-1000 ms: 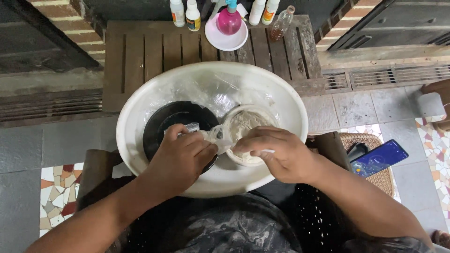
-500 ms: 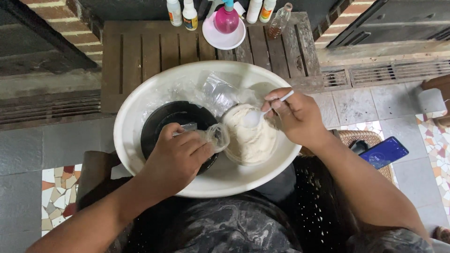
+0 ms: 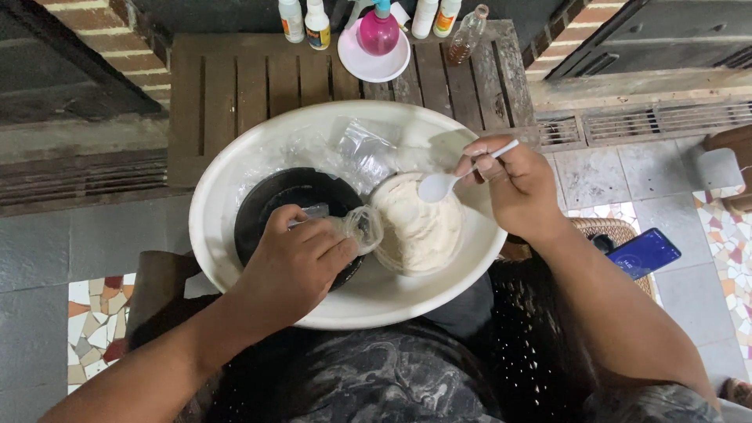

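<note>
Supporting surface: a wooden slatted tabletop (image 3: pixel 258 86), set far in the scene against a brick wall. Along its far edge stand two white bottles (image 3: pixel 305 20) left of centre, a white dish (image 3: pixel 374 63) carrying a pink spray bottle (image 3: pixel 378 31), two more white bottles (image 3: pixel 435 16), and a clear bottle (image 3: pixel 467 35) of brown liquid at right. The large white basin (image 3: pixel 368 301) overlaps the tabletop's near edge.
</note>
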